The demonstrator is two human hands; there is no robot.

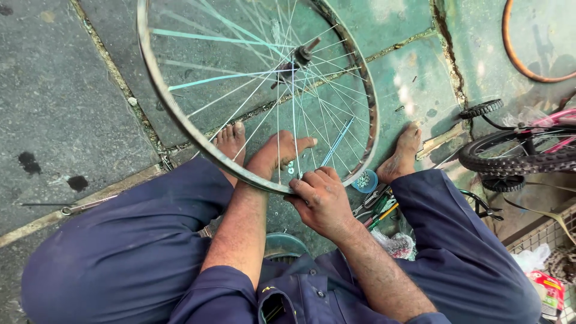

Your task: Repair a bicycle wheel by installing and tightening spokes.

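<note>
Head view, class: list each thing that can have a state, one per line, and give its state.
Bare silver spoked bicycle wheel rim: tyreless, upright, tilted.
Left hand: reaching through the spokes.
Right hand: gripping the rim's lower edge.
Small blue round tub: open, on the ground.
Pink child's bicycle: tyres fitted.

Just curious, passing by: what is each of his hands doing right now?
Left hand: reaches through the spokes; whether it grips anything cannot be told.
Right hand: closed on the wheel rim.
</note>
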